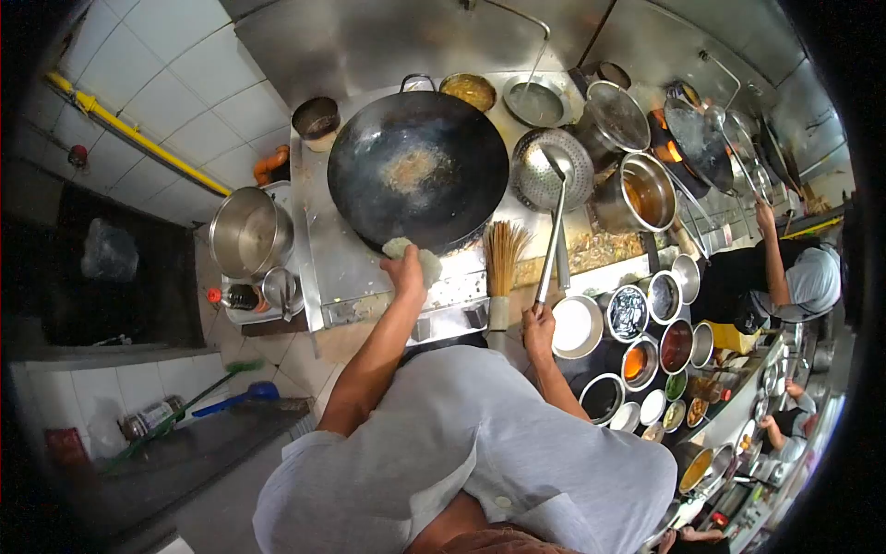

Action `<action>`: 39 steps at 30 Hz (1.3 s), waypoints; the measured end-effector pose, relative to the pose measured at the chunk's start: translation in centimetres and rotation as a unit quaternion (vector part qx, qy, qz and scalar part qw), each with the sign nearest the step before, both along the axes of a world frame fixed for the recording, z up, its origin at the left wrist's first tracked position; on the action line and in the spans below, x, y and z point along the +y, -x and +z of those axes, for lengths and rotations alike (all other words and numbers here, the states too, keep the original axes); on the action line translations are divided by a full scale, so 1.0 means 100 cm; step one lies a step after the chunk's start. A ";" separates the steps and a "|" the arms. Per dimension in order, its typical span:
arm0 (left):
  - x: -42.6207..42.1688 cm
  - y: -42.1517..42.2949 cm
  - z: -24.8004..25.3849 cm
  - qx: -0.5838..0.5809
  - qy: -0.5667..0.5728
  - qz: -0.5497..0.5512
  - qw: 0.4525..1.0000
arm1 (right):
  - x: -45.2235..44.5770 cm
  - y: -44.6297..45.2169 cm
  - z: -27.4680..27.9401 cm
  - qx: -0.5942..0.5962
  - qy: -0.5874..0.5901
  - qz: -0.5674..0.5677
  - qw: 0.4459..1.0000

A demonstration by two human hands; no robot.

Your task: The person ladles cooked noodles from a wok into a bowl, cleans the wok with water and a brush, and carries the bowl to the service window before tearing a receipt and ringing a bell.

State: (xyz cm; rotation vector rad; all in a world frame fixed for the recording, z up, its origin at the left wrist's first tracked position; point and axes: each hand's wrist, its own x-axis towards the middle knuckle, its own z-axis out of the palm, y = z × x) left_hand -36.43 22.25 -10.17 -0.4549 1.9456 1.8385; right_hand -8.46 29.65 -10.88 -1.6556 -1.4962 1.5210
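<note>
My left hand (404, 275) is closed round a folded pale cloth (430, 266) at the near rim of a big black wok (369, 189). A small heap of pale brown food (417, 170) lies in the wok's middle, with faint steam or smoke about it. My right hand (538, 331) grips the end of a long-handled metal ladle (552, 245). The ladle's head lies over a round perforated strainer (528, 180) right of the wok; its exact shape is hard to make out. Between my hands stands a bamboo wok brush (504, 263), bristles pointing away.
Metal pots (648, 189) and a water tap (546, 37) are behind and to the right. Several bowls of sauces and seasonings (630, 312) crowd my right side. A steel pot (251, 233) stands left. At another wok (699, 143) a co-worker (784, 277) holds a utensil.
</note>
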 end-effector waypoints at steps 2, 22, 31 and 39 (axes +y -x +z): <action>0.004 -0.005 0.009 -0.015 -0.023 0.004 1.000 | 0.031 0.013 0.012 0.138 0.025 0.008 0.990; -0.211 -0.043 -0.017 -0.163 -0.234 -0.070 0.956 | 0.402 0.146 0.055 0.549 0.499 -0.049 0.669; -0.204 -0.028 -0.016 -0.152 -0.180 -0.135 0.962 | 0.279 0.065 0.187 0.515 0.487 -0.021 0.706; -0.154 -0.012 -0.005 -0.107 -0.166 -0.239 0.951 | 0.113 0.016 0.276 0.538 0.484 0.019 0.690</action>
